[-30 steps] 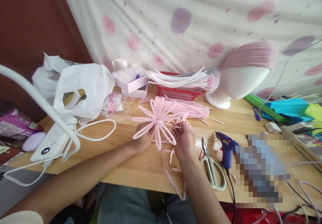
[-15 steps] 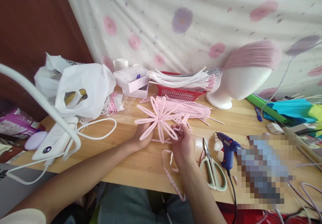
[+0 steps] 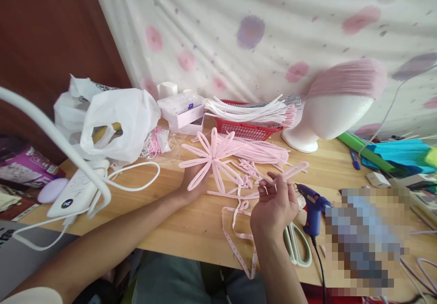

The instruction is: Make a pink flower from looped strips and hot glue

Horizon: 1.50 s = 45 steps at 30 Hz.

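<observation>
A pink pipe-cleaner flower (image 3: 213,158) with several looped petals faces up at the middle of the view. My left hand (image 3: 196,179) is closed beneath it, its fingertips hidden behind the petals. To the right, my right hand (image 3: 276,204) pinches a single pink pipe-cleaner loop (image 3: 296,169), whose rounded end points up and right. Under and between the hands lie loose pink pipe-cleaner pieces (image 3: 247,169). Behind the flower rests a thick bundle of straight pink pipe cleaners (image 3: 261,149).
A measuring tape (image 3: 235,245), scissors (image 3: 298,247) partly behind my right hand, and a blue glue gun (image 3: 314,208) lie near the right forearm. At the back stand a red basket (image 3: 239,129) of pipe cleaners and a white foam head (image 3: 337,117). White bags (image 3: 116,135) sit left.
My right hand has moved right, away from the flower, and now shows a pink loop held between its fingers. The flower in my left hand has shifted slightly left.
</observation>
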### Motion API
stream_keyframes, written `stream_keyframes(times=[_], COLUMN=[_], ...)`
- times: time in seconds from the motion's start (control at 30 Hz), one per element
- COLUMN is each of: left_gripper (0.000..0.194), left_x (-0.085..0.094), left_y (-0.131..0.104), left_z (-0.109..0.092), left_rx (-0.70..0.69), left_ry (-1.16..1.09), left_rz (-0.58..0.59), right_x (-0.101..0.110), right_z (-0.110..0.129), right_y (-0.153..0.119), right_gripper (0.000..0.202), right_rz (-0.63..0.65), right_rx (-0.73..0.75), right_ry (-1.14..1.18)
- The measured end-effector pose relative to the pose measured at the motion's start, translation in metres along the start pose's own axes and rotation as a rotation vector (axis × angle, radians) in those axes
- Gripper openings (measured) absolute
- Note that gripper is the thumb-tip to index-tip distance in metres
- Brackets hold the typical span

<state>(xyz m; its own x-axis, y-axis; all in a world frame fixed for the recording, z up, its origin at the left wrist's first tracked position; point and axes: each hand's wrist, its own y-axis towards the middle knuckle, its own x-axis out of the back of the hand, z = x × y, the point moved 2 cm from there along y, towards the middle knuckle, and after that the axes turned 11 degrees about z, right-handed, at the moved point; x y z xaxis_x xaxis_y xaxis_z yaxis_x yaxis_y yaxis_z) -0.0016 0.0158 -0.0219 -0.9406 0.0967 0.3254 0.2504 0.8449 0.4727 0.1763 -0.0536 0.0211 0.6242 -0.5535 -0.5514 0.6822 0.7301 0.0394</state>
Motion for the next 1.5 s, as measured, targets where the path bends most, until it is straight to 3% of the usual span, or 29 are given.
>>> stream_keyframes(times=[0.2, 0.37, 0.63, 0.73, 1.07, 1.5], left_gripper=[0.032, 0.022, 0.014, 0.019, 0.027, 0.029], left_x=[0.011, 0.013, 0.009, 0.007, 0.006, 0.004], left_y=[0.001, -0.001, -0.004, -0.007, -0.011, -0.015], left_z=[-0.012, -0.012, -0.023, -0.022, -0.018, -0.008], left_rx=[-0.181, -0.291, -0.381, -0.377, -0.165, -0.196], left_ry=[0.085, 0.077, 0.032, 0.016, -0.018, 0.031], left_rz=[-0.080, -0.076, 0.017, 0.043, 0.125, 0.210], right_x=[-0.020, -0.038, -0.050, -0.050, -0.052, -0.053], right_z=[-0.008, -0.010, -0.008, -0.011, -0.013, -0.014], right_y=[-0.008, -0.015, -0.021, -0.022, -0.022, -0.022], right_gripper=[0.021, 0.025, 0.022, 0.022, 0.019, 0.021], right_rz=[0.260, 0.394, 0.583, 0.569, 0.630, 0.611], right_rx=[-0.220, -0.386, -0.448, -0.457, -0.404, -0.498], right_ry=[-0.029, -0.004, 0.049, 0.052, 0.033, 0.097])
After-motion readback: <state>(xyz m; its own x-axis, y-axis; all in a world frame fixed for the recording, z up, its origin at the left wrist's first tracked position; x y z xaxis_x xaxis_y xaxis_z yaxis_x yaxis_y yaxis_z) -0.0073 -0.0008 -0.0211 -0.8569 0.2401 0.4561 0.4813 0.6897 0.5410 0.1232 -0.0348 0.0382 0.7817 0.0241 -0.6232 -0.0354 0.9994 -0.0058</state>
